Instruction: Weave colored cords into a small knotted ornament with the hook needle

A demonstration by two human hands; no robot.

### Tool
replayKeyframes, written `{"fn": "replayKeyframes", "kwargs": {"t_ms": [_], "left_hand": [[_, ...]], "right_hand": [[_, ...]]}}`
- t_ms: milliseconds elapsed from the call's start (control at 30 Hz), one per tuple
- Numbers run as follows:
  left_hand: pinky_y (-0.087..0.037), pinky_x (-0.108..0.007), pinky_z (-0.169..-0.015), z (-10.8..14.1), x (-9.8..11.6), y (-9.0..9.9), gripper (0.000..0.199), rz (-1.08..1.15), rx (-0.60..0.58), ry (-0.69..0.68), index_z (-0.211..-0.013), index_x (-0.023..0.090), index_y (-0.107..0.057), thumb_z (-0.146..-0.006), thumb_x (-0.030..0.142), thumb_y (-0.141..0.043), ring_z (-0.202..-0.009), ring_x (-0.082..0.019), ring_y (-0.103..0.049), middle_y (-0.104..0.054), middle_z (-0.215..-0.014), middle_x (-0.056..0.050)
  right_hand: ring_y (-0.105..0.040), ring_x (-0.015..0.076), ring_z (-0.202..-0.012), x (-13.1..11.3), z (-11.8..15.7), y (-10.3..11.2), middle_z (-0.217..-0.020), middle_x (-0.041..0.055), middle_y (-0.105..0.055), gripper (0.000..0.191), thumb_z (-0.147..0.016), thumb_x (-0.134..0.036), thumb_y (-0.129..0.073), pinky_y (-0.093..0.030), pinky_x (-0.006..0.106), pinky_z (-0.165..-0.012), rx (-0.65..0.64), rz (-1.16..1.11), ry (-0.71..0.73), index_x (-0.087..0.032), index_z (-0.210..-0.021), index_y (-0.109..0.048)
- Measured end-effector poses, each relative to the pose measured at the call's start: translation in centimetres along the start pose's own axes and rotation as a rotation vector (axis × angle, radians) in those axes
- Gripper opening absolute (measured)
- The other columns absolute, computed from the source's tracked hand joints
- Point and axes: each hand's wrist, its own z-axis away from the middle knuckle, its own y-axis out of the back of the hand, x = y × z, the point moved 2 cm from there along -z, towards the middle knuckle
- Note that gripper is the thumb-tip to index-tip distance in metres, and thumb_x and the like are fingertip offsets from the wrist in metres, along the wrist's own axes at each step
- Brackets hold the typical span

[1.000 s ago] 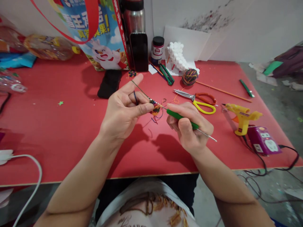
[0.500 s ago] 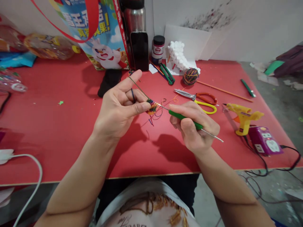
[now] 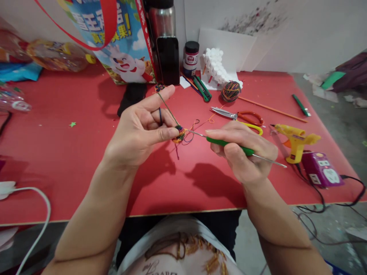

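Observation:
Thumb and fingers of my left hand (image 3: 137, 128) pinch a small multicoloured crochet piece (image 3: 179, 134). A dark green strand runs from the piece up over my raised index finger, and a dark blue loop shows at another finger. My right hand (image 3: 243, 151) is closed around the green handle of a crochet hook (image 3: 220, 141). The hook's thin metal tip meets the right edge of the piece; its other metal end sticks out to the right. Loose yarn ends hang below and beside the piece.
Scissors (image 3: 223, 112) and a yarn ball (image 3: 231, 91) lie beyond my right hand. A yellow glue gun (image 3: 298, 139) and a purple power box (image 3: 322, 170) are at right. Behind stand a printed bag (image 3: 126, 57), a phone (image 3: 168, 61) and a jar (image 3: 190, 59).
My right hand has moved right and slightly down with the hook. My left hand has shifted slightly left, and the crochet piece has tilted a little downward.

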Motion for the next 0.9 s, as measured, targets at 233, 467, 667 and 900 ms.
{"fn": "replayKeyframes", "kwargs": {"t_ms": [233,467,667,900], "left_hand": [[-0.06,-0.03,-0.057,0.1,0.1,0.0,0.071,-0.017,-0.112,0.035,-0.128,0.028,-0.082,-0.061,0.01,-0.099,-0.058,-0.016,-0.066,-0.075,-0.073,-0.002],[-0.061,-0.027,-0.059,0.3,0.1,-0.1,0.076,-0.043,-0.261,0.07,-0.138,0.029,-0.077,-0.068,0.006,-0.094,-0.064,-0.017,-0.068,-0.076,-0.076,-0.005],[-0.058,-0.027,-0.057,0.6,0.5,-0.6,0.073,-0.091,-0.377,0.156,-0.137,0.028,-0.078,-0.07,0.003,-0.09,-0.063,-0.017,-0.067,-0.076,-0.076,-0.005],[-0.06,-0.03,-0.06,0.7,-0.4,-1.4,0.064,-0.122,-0.366,0.12,-0.134,0.027,-0.08,-0.073,0.014,-0.093,-0.063,-0.017,-0.065,-0.073,-0.073,-0.005]], "right_hand": [[-0.071,0.0191,-0.068,-0.1,-0.4,1.0,-0.085,0.0068,-0.083,0.024,-0.101,-0.029,-0.068,-0.062,0.035,-0.063,-0.049,-0.045,-0.043,-0.024,-0.116,-0.086],[-0.071,0.0173,-0.066,-0.3,-1.0,1.9,-0.077,0.0047,-0.08,0.02,-0.1,-0.029,-0.071,-0.06,0.033,-0.062,-0.135,-0.144,-0.068,-0.022,-0.112,-0.087],[-0.068,0.0161,-0.065,-0.5,-1.1,2.8,-0.079,0.0046,-0.08,0.019,-0.099,-0.034,-0.074,-0.056,0.032,-0.059,-0.242,-0.21,-0.216,-0.023,-0.107,-0.087],[-0.049,0.0079,-0.045,1.6,-0.7,1.1,-0.064,0.0,-0.065,0.026,-0.1,-0.04,-0.072,-0.036,0.023,-0.039,-0.268,-0.606,-0.417,-0.018,-0.099,-0.086]]}}
